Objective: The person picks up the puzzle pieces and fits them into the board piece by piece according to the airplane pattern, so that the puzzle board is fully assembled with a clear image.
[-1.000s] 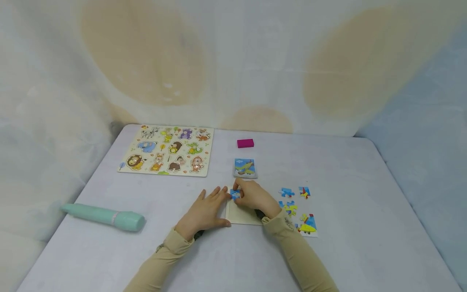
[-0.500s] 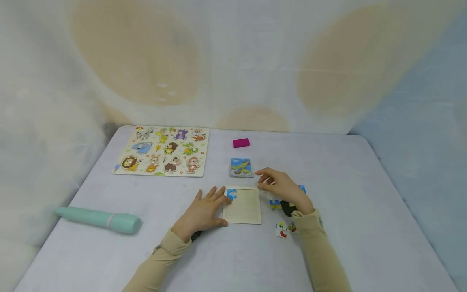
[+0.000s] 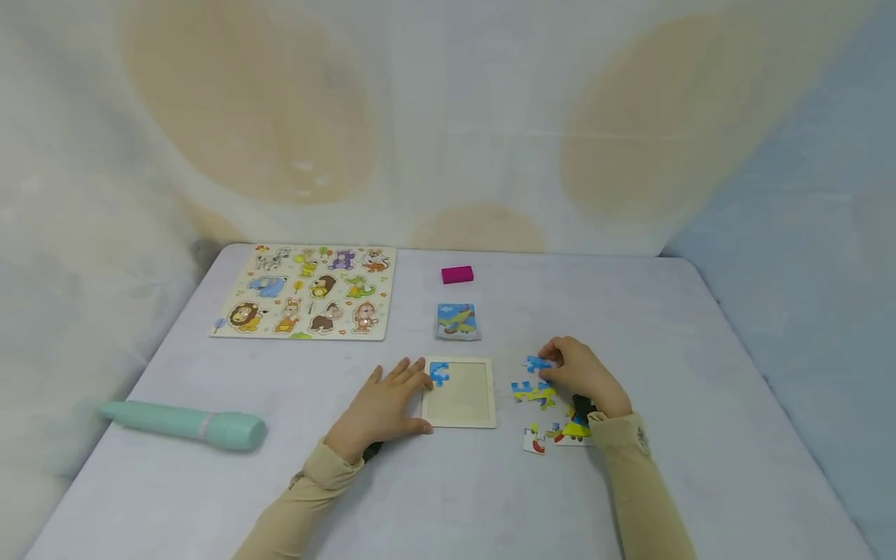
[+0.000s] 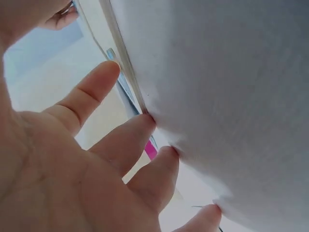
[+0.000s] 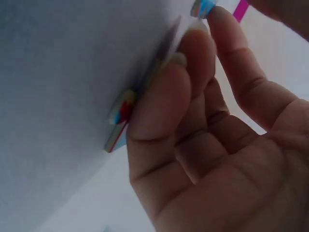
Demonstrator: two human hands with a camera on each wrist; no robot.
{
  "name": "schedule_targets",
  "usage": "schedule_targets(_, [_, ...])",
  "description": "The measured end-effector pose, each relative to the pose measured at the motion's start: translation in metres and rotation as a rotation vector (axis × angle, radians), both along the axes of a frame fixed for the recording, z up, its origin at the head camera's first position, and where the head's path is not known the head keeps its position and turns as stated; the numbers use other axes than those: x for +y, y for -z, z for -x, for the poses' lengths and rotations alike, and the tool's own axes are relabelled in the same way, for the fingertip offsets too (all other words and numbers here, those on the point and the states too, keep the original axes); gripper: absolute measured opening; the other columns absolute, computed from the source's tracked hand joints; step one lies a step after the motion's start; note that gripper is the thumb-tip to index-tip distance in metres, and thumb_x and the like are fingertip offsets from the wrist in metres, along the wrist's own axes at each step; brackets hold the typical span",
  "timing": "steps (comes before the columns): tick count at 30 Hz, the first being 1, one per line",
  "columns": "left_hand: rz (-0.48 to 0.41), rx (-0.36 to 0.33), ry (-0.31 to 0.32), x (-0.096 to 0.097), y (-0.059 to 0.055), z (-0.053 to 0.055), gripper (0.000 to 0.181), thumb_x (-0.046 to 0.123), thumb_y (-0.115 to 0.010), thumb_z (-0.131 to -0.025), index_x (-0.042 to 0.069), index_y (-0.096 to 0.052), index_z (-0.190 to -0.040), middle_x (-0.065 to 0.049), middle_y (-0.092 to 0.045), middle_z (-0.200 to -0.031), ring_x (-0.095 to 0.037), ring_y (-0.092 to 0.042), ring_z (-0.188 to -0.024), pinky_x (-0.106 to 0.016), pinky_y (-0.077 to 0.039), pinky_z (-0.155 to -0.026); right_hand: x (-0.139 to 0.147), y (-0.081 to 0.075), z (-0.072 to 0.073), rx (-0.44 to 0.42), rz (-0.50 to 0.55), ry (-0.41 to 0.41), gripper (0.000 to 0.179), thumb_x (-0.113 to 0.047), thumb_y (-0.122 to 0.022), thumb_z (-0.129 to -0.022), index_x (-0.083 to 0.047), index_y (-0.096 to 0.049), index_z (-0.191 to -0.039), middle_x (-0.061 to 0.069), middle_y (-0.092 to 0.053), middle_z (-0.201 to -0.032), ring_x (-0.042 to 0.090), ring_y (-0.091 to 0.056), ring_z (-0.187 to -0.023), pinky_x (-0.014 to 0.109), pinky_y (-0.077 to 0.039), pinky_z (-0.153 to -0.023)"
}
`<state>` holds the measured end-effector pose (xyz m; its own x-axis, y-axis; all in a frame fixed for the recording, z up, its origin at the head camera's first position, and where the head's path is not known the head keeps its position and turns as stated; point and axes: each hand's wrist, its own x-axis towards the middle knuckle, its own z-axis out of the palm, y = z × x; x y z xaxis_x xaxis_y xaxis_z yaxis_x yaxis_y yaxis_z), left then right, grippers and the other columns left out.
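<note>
- Blue puzzle piece (image 3: 537, 363): at the right hand's (image 3: 582, 377) fingertips; pinched or merely touched, hard to tell.
- Blue-and-yellow pieces (image 3: 537, 393): flat, just on the near side of those fingertips.
- Red-and-white piece (image 3: 534, 442): farther toward the person.
- Pale square tray (image 3: 462, 400): flat, between both hands.
- Blue corner piece (image 3: 436, 367): in its far-left corner, beside the left hand's (image 3: 383, 412) fingertips.

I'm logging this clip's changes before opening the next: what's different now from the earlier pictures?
The right hand let go of a blue piece, left in the top-left corner of the frame, and moved right to a second piece; whether it's gripped is unclear. The left hand stays at the frame's left edge; pink block unmoved.
</note>
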<state>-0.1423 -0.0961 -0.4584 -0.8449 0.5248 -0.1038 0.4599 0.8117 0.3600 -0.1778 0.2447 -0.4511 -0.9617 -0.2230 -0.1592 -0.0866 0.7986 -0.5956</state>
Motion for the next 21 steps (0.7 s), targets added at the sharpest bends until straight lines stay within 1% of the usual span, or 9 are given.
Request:
schedule_targets(3, [0.009,-0.006,-0.002,0.0,0.0,0.0,0.059,0.05,-0.079,-0.074,0.021,-0.055,-0.119,-0.007,-0.038,-0.156,-0.032,-0.031,-0.146,-0.065,-0.025,-0.113,-0.002,-0.001,0.001,-0.014,-0.011,0.018,0.025,-0.012,-0.071,-0.087,-0.001,-0.06,-0.106,0.013,-0.059,-0.098,0.022,-0.051,-0.085,0.034,-0.045,-0.075])
schedule_targets(7, [0.021,-0.022,-0.027,-0.003,0.0,0.001,0.059,0.05,-0.079,-0.073,0.023,-0.055,-0.119,-0.006,-0.037,-0.156,-0.032,-0.029,-0.146,-0.064,-0.024,-0.114,-0.002,-0.004,0.001,-0.038,0.023,0.029,0.023,-0.011,-0.07,-0.088,-0.003,-0.055,-0.104,0.012,-0.059,-0.095,0.022,-0.052,-0.083,0.031,-0.044,-0.071])
schedule_targets(13, [0.021,-0.045,-0.046,-0.009,-0.001,0.002,0.058,0.048,-0.08,-0.073,0.024,-0.055,-0.118,-0.005,-0.034,-0.157,-0.033,-0.028,-0.147,-0.065,-0.022,-0.114,-0.007,-0.007,0.002,-0.005,0.098,0.02,0.018,-0.013,-0.065,-0.091,-0.004,-0.06,-0.105,0.011,-0.065,-0.093,0.018,-0.058,-0.079,0.029,-0.047,-0.07])
schedule_targets(15, [0.015,-0.049,-0.046,-0.01,-0.001,0.002,0.057,0.048,-0.081,-0.073,0.024,-0.054,-0.117,-0.006,-0.033,-0.158,-0.033,-0.027,-0.147,-0.065,-0.022,-0.113,-0.015,-0.01,0.005,-0.001,0.139,0.022,0.019,-0.014,-0.065,-0.091,-0.004,-0.061,-0.107,0.011,-0.068,-0.093,0.017,-0.061,-0.078,0.029,-0.049,-0.069])
schedule_targets(17, [0.006,-0.056,-0.045,-0.011,-0.001,0.002,0.057,0.047,-0.081,-0.073,0.024,-0.054,-0.118,-0.006,-0.032,-0.158,-0.032,-0.026,-0.148,-0.066,-0.021,-0.114,-0.029,-0.012,0.007,-0.014,0.182,0.023,0.019,-0.015,-0.066,-0.091,-0.004,-0.062,-0.107,0.011,-0.07,-0.091,0.016,-0.063,-0.075,0.029,-0.051,-0.068])
schedule_targets(20, [0.003,-0.063,-0.038,-0.012,0.001,0.003,0.061,0.046,-0.08,-0.074,0.023,-0.052,-0.123,-0.006,-0.032,-0.158,-0.031,-0.025,-0.148,-0.065,-0.019,-0.115,-0.055,-0.011,0.013,-0.068,0.26,0.008,0.018,-0.013,-0.067,-0.09,-0.003,-0.062,-0.105,0.011,-0.071,-0.089,0.015,-0.066,-0.073,0.028,-0.056,-0.068])
schedule_targets(21, [0.002,-0.063,-0.037,-0.012,0.001,0.004,0.064,0.047,-0.08,-0.074,0.023,-0.052,-0.125,-0.006,-0.032,-0.158,-0.031,-0.025,-0.148,-0.065,-0.018,-0.115,-0.065,-0.01,0.015,-0.09,0.289,-0.009,0.018,-0.012,-0.067,-0.09,-0.002,-0.062,-0.104,0.012,-0.071,-0.088,0.015,-0.067,-0.073,0.028,-0.057,-0.069])
